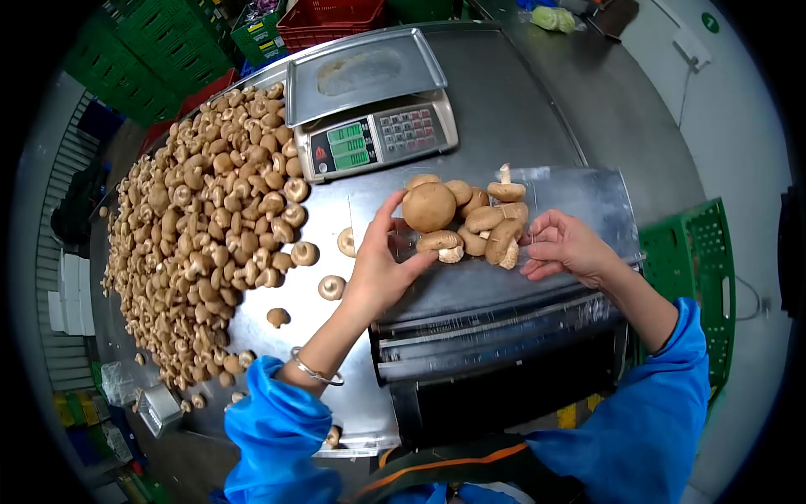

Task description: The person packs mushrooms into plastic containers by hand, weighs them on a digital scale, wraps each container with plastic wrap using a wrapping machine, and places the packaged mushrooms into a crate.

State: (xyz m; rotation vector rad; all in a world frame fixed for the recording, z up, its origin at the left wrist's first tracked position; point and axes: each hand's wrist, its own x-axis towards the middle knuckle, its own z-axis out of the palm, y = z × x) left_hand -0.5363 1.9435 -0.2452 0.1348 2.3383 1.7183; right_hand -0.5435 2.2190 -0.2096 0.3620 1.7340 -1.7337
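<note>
Mushrooms (429, 207) lie clustered between your hands, a broad cap at the left and another turned stem-up at the far right. Your left hand (379, 267) cups their left side, its fingers (389, 210) spread away from the thumb, which is by the nearest left mushroom. Your right hand (578, 250) is at their right edge, fingers curled toward the thumb; whether they pinch anything, you cannot tell. Wrinkled film (583, 197) shines beyond that hand. To your left, a big pile (210, 202) of mushrooms covers much of the tabletop (491, 92). Ahead stands a scale (386, 139), its display lit green. A green crate (716, 281) stands at your right, a red crate (332, 21) beyond the scale.
</note>
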